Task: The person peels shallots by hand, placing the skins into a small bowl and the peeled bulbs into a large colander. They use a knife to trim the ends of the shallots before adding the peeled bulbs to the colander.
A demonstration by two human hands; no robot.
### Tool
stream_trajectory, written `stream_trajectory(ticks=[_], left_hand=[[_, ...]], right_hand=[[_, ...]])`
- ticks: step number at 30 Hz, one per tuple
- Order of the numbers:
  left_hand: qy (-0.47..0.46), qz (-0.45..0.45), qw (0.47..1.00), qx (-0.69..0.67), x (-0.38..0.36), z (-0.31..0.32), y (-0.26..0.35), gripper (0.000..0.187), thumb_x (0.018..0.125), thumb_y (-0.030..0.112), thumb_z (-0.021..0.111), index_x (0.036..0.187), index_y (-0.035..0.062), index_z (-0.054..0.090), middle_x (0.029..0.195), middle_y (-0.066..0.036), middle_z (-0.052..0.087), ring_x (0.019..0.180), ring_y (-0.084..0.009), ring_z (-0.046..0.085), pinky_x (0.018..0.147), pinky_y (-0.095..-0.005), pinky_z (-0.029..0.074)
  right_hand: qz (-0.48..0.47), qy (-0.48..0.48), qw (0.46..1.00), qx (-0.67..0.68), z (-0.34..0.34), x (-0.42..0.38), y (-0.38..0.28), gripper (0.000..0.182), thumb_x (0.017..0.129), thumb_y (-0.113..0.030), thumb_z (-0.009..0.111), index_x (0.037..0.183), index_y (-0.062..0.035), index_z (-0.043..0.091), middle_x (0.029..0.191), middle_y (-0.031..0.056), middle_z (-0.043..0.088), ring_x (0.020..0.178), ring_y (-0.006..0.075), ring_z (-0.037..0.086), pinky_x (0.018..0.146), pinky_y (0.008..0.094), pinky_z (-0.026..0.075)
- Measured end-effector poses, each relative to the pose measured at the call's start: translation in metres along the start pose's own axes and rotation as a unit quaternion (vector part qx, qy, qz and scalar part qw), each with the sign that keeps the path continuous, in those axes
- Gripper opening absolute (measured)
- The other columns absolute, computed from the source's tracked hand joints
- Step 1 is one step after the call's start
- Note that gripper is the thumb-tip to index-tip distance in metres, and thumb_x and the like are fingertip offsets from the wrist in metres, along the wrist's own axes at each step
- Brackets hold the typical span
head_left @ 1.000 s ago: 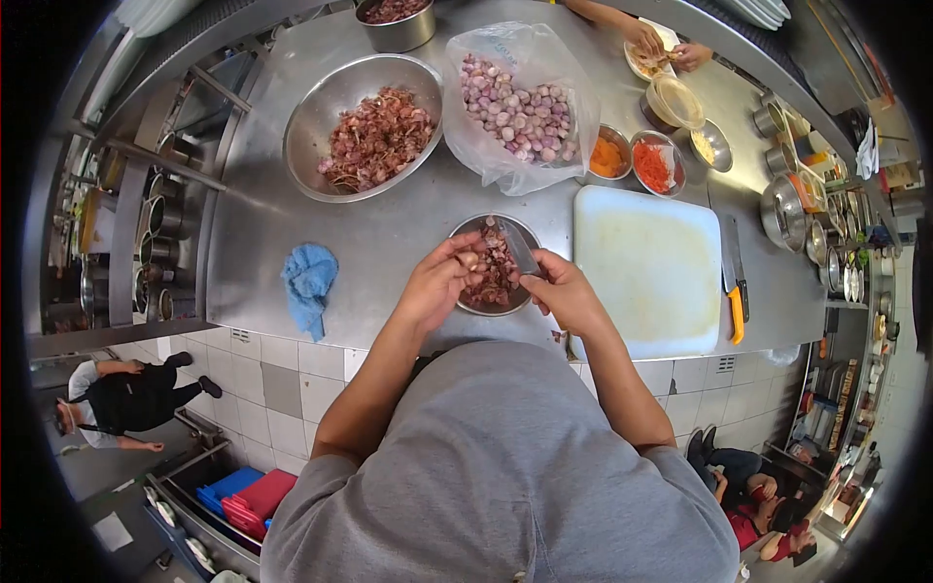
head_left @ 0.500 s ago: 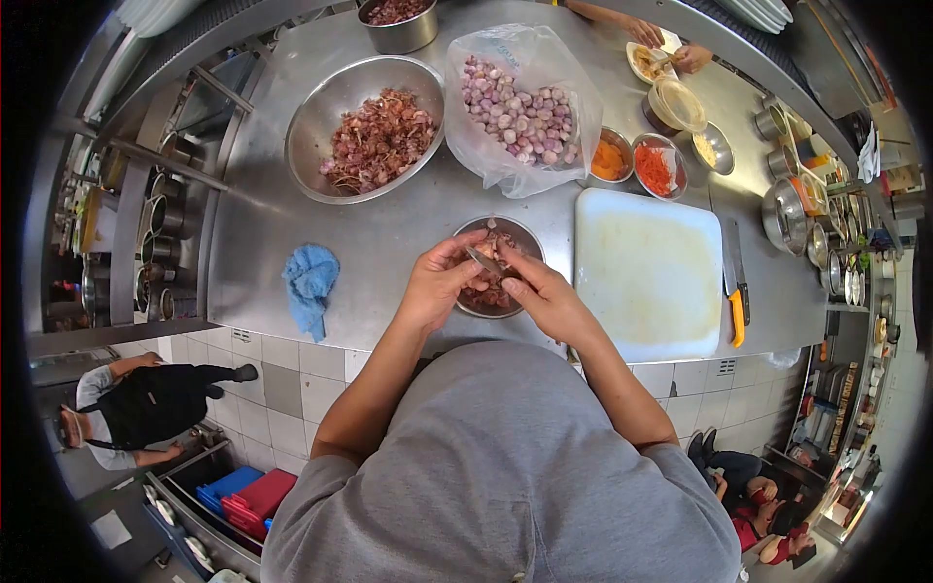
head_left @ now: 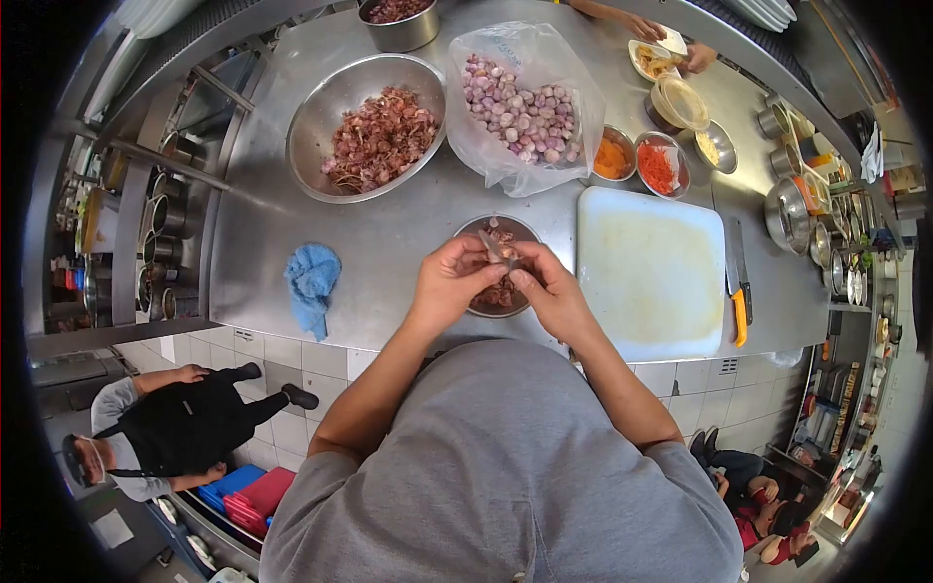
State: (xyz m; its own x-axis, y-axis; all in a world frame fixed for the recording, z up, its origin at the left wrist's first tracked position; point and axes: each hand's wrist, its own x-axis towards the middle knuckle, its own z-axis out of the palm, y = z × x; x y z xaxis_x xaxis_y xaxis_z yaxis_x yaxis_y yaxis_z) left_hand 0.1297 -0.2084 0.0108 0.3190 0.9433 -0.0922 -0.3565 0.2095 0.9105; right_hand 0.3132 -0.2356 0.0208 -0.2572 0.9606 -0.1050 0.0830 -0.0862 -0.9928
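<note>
Over a small metal bowl [head_left: 473,227] of reddish shallot skins and pieces, my two hands meet with bent fingers. A short knife blade [head_left: 489,243] slants up and left from the fingers of my right hand [head_left: 549,294]; its handle is hidden in that hand. My left hand [head_left: 449,282] pinches a small shallot [head_left: 506,254] against the blade, mostly covered by fingers. Beyond the hands, a clear plastic bag [head_left: 583,83] holds many whole purple shallots [head_left: 520,117]. Left of it stands a large steel bowl [head_left: 309,131] with a heap of shallot skins [head_left: 381,141].
A white cutting board [head_left: 649,277] lies at right, beside a yellow-handled knife [head_left: 741,316]. A blue cloth [head_left: 312,282] is at left. Bowls of orange [head_left: 610,160] and red [head_left: 658,171] shreds sit behind the board. A co-worker's hand [head_left: 698,58] is at far right; another person [head_left: 185,423] walks at left.
My hands have drawn closer together, and the blade has turned to point more upward. The person at left has moved nearer. The co-worker's hands at the back have shifted over a white dish.
</note>
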Motion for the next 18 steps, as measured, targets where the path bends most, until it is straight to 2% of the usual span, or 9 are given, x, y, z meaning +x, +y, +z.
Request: stream_trajectory(ticks=[2, 3, 5, 6, 8, 12, 15, 18], left_hand=[[0.024, 0.0, 1.0, 0.017, 0.0, 0.005, -0.005, 0.032, 0.087, -0.005, 0.064, 0.118, -0.0017, 0.057, 0.111, -0.011, 0.065, 0.098, -0.0155, 0.064, 0.083, -0.0282, 0.055], [0.025, 0.001, 1.0, 0.017, 0.0, 0.005, -0.004, 0.032, 0.087, -0.005, 0.064, 0.118, -0.0017, 0.057, 0.111, -0.011, 0.065, 0.098, -0.0155, 0.064, 0.083, -0.0282, 0.055], [0.03, -0.007, 0.999, -0.011, 0.001, 0.008, -0.002, 0.033, 0.088, -0.004, 0.064, 0.12, -0.0013, 0.057, 0.113, -0.011, 0.065, 0.099, -0.0154, 0.064, 0.082, -0.0273, 0.055], [0.03, -0.006, 0.999, -0.011, 0.002, 0.007, 0.0, 0.033, 0.088, -0.004, 0.064, 0.12, -0.0013, 0.057, 0.113, -0.011, 0.065, 0.099, -0.0154, 0.064, 0.082, -0.0273, 0.055], [0.04, -0.074, 0.991, -0.101, 0.003, 0.004, 0.003, 0.031, 0.09, -0.002, 0.063, 0.12, -0.0011, 0.056, 0.115, -0.011, 0.065, 0.098, -0.0151, 0.064, 0.08, -0.0265, 0.055], [0.028, -0.1, 0.987, -0.119, -0.001, -0.003, -0.005, 0.029, 0.092, 0.001, 0.06, 0.121, 0.0002, 0.056, 0.116, -0.01, 0.064, 0.098, -0.0154, 0.064, 0.078, -0.026, 0.055], [0.039, -0.067, 0.994, -0.073, -0.002, -0.003, -0.006, 0.027, 0.094, 0.002, 0.057, 0.121, 0.0013, 0.056, 0.113, -0.01, 0.065, 0.097, -0.0165, 0.065, 0.078, -0.0271, 0.056], [0.044, -0.088, 0.985, -0.139, 0.001, -0.011, -0.007, 0.027, 0.093, 0.002, 0.057, 0.121, 0.0022, 0.056, 0.111, -0.01, 0.065, 0.098, -0.0181, 0.065, 0.079, -0.0286, 0.056]], right_hand=[[-0.055, 0.044, 0.997, 0.029, 0.002, 0.006, 0.013, 0.032, 0.097, -0.011, 0.055, 0.128, -0.0044, 0.05, 0.111, 0.0069, 0.061, 0.1, 0.0154, 0.059, 0.087, 0.0283, 0.047], [-0.055, 0.044, 0.997, 0.029, 0.002, 0.006, 0.008, 0.032, 0.097, -0.011, 0.055, 0.128, -0.0044, 0.05, 0.111, 0.0069, 0.061, 0.1, 0.0154, 0.059, 0.087, 0.0283, 0.047], [0.111, -0.001, 0.964, 0.241, -0.003, 0.002, -0.008, 0.027, 0.099, -0.013, 0.053, 0.125, -0.009, 0.051, 0.09, 0.0001, 0.054, 0.071, 0.0073, 0.05, 0.059, 0.022, 0.043], [0.11, 0.0, 0.964, 0.24, -0.004, 0.002, -0.015, 0.027, 0.099, -0.013, 0.053, 0.125, -0.009, 0.051, 0.09, 0.0001, 0.054, 0.071, 0.0073, 0.05, 0.059, 0.022, 0.043], [0.173, -0.008, 0.916, 0.362, -0.003, 0.002, -0.023, 0.023, 0.101, -0.016, 0.051, 0.123, -0.0125, 0.052, 0.08, -0.0036, 0.045, 0.058, 0.0037, 0.035, 0.047, 0.0192, 0.027], [0.172, -0.038, 0.923, 0.343, -0.001, 0.003, -0.015, 0.021, 0.101, -0.018, 0.049, 0.122, -0.0129, 0.052, 0.081, -0.0037, 0.047, 0.058, 0.0043, 0.037, 0.046, 0.02, 0.029], [0.166, -0.049, 0.937, 0.302, 0.002, 0.004, -0.013, 0.021, 0.101, -0.017, 0.051, 0.121, -0.0128, 0.052, 0.082, -0.0035, 0.048, 0.057, 0.0037, 0.035, 0.046, 0.0199, 0.028], [0.152, -0.016, 0.95, 0.272, 0.001, 0.004, -0.012, 0.025, 0.1, -0.016, 0.052, 0.124, -0.0112, 0.051, 0.083, -0.0035, 0.046, 0.061, 0.0035, 0.036, 0.051, 0.0202, 0.032]])
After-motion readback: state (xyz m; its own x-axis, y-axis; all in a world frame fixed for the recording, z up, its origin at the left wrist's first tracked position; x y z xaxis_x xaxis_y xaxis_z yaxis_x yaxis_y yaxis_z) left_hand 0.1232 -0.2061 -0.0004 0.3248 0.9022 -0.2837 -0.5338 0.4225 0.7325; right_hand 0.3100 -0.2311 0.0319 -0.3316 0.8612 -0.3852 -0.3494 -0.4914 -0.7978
